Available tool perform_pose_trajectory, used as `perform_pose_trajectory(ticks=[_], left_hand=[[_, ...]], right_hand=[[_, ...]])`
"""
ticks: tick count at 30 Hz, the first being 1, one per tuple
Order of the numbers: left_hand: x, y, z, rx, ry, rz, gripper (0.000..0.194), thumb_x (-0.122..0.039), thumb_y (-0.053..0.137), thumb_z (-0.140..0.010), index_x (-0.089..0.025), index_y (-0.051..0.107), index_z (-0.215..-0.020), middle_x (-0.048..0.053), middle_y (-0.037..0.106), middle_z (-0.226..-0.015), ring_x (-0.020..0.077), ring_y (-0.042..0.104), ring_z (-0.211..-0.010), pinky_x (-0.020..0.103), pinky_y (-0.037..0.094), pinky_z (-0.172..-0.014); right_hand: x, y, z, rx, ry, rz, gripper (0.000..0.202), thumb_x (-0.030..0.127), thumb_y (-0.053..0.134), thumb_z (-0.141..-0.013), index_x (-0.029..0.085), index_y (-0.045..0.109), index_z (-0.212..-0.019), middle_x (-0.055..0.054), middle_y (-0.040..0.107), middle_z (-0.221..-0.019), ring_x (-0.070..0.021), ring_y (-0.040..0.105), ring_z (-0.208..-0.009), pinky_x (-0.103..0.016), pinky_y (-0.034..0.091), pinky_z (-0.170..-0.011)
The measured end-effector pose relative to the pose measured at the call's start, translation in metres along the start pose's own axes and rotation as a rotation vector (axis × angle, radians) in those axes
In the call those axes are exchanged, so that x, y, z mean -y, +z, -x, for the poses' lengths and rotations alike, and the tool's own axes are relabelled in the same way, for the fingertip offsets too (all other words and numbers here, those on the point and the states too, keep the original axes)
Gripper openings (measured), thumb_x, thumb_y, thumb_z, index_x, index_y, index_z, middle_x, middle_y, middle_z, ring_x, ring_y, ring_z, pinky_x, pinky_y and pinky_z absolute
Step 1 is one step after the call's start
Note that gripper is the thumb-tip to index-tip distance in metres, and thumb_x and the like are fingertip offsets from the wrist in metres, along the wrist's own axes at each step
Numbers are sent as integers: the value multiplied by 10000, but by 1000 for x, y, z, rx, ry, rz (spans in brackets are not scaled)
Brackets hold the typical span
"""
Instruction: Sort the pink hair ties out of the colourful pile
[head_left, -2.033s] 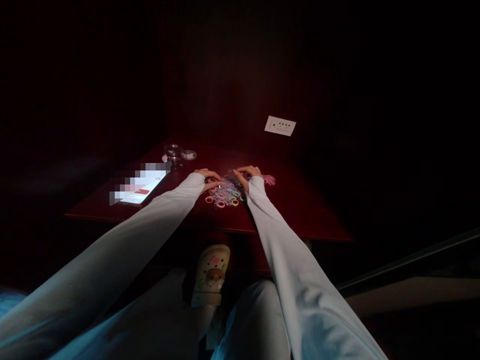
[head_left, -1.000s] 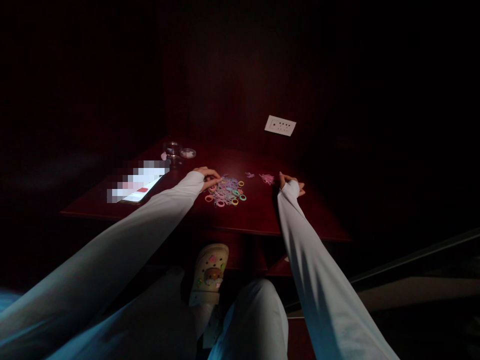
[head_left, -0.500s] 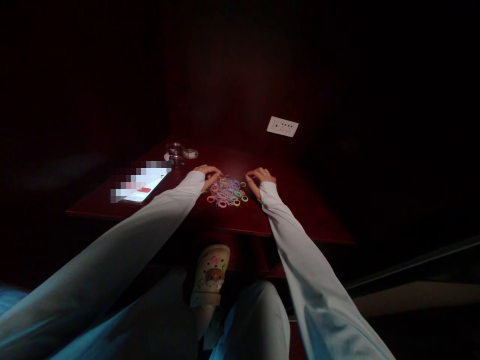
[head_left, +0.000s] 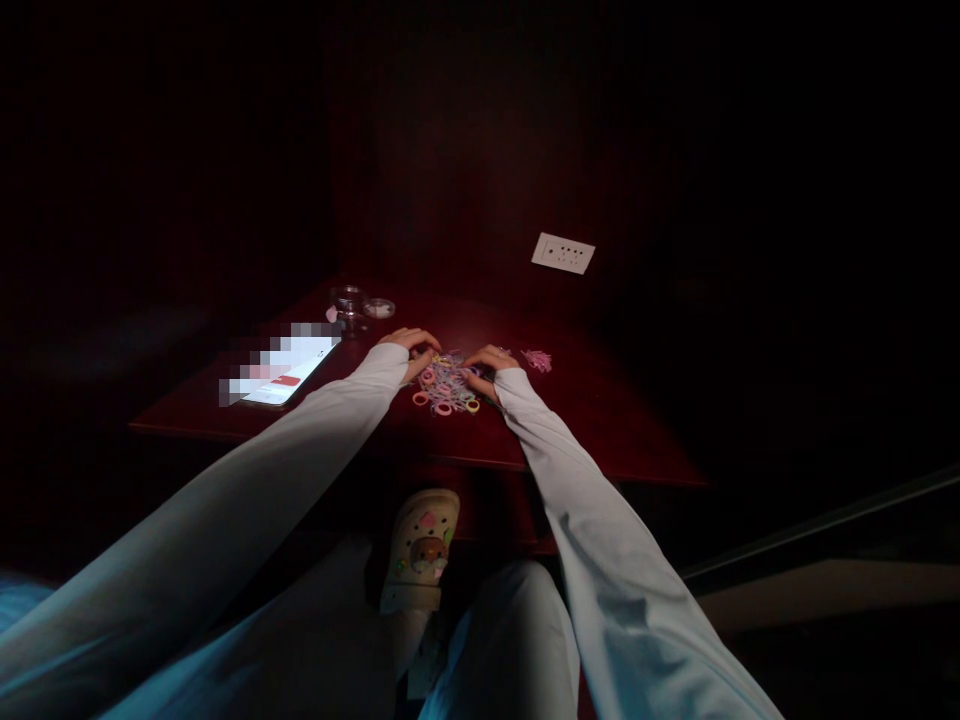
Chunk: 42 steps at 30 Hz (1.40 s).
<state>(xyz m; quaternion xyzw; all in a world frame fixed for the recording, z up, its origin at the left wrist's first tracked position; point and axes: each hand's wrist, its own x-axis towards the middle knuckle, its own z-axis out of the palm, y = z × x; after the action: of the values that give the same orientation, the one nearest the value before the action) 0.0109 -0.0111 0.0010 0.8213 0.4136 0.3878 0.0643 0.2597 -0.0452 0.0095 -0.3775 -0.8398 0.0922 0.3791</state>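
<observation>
A pile of small coloured bands and rings [head_left: 448,390] lies on the dark red table [head_left: 592,420]. My left hand [head_left: 414,350] rests at the pile's left edge, its fingers curved over the bands; what its fingertips touch is too small to tell. From the right, my right hand [head_left: 489,368] reaches over the pile, thumb and fingers apart, with nothing seen between them. A smaller heap of pink bands [head_left: 538,360] lies to the right of my right hand.
A lit phone [head_left: 289,372] lies at the table's left. Behind it stand a clear jar [head_left: 349,308] and a round clear lid [head_left: 379,309]. A white socket plate [head_left: 563,253] is on the back wall. Below the table edge shows a beige clog [head_left: 421,550].
My right hand has moved left from beside the pink heap onto the pile, and the pink heap now shows fully. My left hand has hardly moved.
</observation>
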Motion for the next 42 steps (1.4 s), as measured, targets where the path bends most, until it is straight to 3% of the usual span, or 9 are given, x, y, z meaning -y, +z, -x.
perform_pose_trajectory(ticks=[5, 10, 18, 24, 29, 32, 36, 42], left_hand=[[-1, 0, 0, -5, 14, 1, 206, -288, 600, -870, -233, 770, -971, 30, 739, -911, 199, 606, -824, 333, 484, -850], [-5, 1, 1, -49, -8, -7, 173, -244, 606, -855, -228, 762, -929, 27, 732, -888, 195, 603, -805, 329, 485, -839], [-4, 4, 1, -56, -23, -17, 178, -247, 608, -856, -235, 765, -937, 26, 724, -885, 202, 607, -828, 335, 474, -853], [-1, 2, 1, -10, -13, -10, 197, -291, 608, -863, -238, 766, -968, 27, 737, -927, 200, 602, -830, 329, 481, -856], [-1, 5, 1, -63, -22, -25, 195, -286, 590, -846, -240, 763, -924, 24, 741, -892, 199, 591, -797, 332, 481, -835], [-2, 7, 1, -81, -23, -32, 185, -277, 585, -836, -243, 758, -894, 18, 745, -877, 191, 578, -769, 326, 475, -816], [-3, 4, 0, -34, -13, -33, 195, -286, 588, -851, -237, 759, -931, 26, 748, -908, 195, 581, -785, 330, 472, -816], [-2, 8, 0, -55, -48, -55, 173, -259, 594, -843, -239, 756, -901, 23, 736, -888, 196, 579, -778, 333, 465, -807]], right_hand=[[-7, 2, -2, -128, 92, -75, 126, 305, 683, -865, 209, 762, -881, -38, 687, -835, -166, 623, -768, -299, 501, -750], [-9, 4, -2, -279, 208, -225, 198, 410, 687, -836, 220, 734, -867, -42, 693, -848, -170, 623, -746, -300, 518, -703], [-6, 3, -3, -308, 312, -381, 395, 607, 717, -785, 227, 693, -891, -30, 670, -793, -170, 613, -719, -298, 520, -673], [-4, 1, -5, -369, 317, -412, 474, 666, 717, -769, 220, 684, -925, -44, 685, -852, -168, 618, -756, -305, 537, -714], [-4, 2, -5, -362, 317, -410, 483, 678, 709, -778, 225, 673, -941, -46, 687, -860, -164, 621, -763, -301, 544, -720], [-6, 6, -4, -281, 342, -428, 462, 647, 744, -762, 225, 677, -937, -15, 658, -766, -150, 599, -680, -280, 516, -638], [-4, 9, 0, -149, 356, -398, 351, 519, 736, -798, 225, 711, -988, 11, 652, -722, -123, 559, -584, -251, 472, -561], [1, 5, 3, -142, 324, -352, 234, 362, 672, -808, 215, 743, -976, -23, 719, -839, -127, 579, -615, -263, 487, -591]])
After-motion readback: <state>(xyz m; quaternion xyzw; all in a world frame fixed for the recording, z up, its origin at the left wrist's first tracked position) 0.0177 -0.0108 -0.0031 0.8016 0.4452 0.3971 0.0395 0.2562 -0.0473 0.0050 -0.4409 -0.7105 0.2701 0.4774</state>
